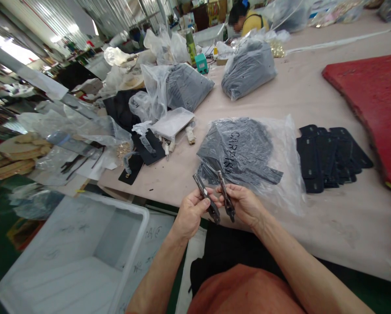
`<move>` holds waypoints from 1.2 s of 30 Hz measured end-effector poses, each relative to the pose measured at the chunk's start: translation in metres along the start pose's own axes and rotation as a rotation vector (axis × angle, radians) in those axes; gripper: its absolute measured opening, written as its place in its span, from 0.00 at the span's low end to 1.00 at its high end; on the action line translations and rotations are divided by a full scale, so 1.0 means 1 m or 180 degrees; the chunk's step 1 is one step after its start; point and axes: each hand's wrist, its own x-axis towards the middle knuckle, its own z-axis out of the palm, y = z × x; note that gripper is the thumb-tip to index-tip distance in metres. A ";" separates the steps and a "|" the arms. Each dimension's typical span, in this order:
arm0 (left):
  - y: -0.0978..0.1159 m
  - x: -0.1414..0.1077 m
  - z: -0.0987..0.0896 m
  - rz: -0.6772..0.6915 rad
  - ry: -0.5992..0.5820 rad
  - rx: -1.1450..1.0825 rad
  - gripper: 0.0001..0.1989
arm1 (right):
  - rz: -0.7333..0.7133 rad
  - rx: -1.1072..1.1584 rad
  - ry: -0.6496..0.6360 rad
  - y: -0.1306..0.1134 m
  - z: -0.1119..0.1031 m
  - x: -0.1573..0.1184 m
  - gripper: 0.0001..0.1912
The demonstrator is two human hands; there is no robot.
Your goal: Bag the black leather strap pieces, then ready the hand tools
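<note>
Table (339, 240) is spreading ahead; left hand (189, 213) and right hand (248, 205) are each pinching a bar (227, 201), probably stiff, light, inviting mid-length holds.

My worktop (346, 231) carries a printed plastic bag (243, 150), black pieces (328, 159) right of it, and a red slab (375, 104) farther right.

Between the fingers (203, 205) we see two strips (212, 211), near-black with pale glints. Just beyond the fingers, we note a dark grey bundle (252, 141) within a clear bag (291, 170) lettered in black. Right of the fingers lie black flat pieces (326, 159), then a red slab (375, 96). To their left, we find a white tub (84, 250) with dark scrawled marks. The worktop (296, 87) is pinkish beige.
</note>
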 end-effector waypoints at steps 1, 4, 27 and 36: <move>0.002 -0.002 0.001 0.0054 -0.0040 0.0026 0.20 | -0.0018 0.0098 -0.0030 0.000 0.001 -0.001 0.16; 0.007 -0.006 0.003 0.0102 -0.0209 -0.0022 0.19 | -0.0003 0.0401 -0.0197 0.002 0.001 -0.002 0.17; 0.000 0.003 -0.020 -0.0011 -0.0492 -0.0791 0.19 | -0.0401 0.0543 -0.0614 -0.003 0.015 -0.016 0.19; 0.001 0.006 -0.024 -0.0248 -0.0196 -0.0610 0.20 | -0.0363 0.0717 -0.0008 -0.002 0.013 -0.009 0.16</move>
